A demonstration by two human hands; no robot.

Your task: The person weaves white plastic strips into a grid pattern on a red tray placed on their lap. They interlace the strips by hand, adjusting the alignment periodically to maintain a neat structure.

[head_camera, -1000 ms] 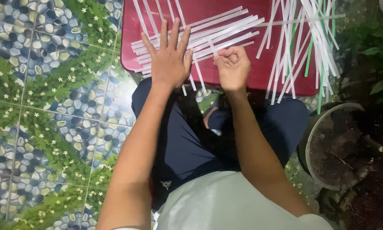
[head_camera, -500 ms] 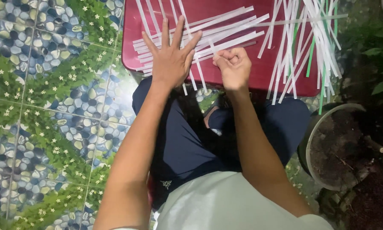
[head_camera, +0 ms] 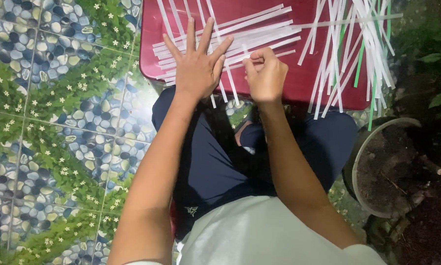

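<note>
A red plastic stool top (head_camera: 299, 83) lies in front of me, covered with long white strips (head_camera: 259, 29). My left hand (head_camera: 197, 66) rests flat on a bundle of these strips, fingers spread, pressing them down. My right hand (head_camera: 265, 73) is curled just to its right, pinching the end of one white strip between thumb and fingers. A looser heap of white and green strips (head_camera: 352, 54) hangs over the stool's right edge.
I sit with dark blue trousers (head_camera: 215, 162) below the stool. The floor (head_camera: 58, 122) at left has pebble-and-leaf patterned tiles. A round pot of dark soil (head_camera: 392, 162) stands at right, with green leaves (head_camera: 438, 59) above it.
Both hands stay at nearly the same spot on the strips. The right hand's fingers have shifted slightly along the strip it pinches.
</note>
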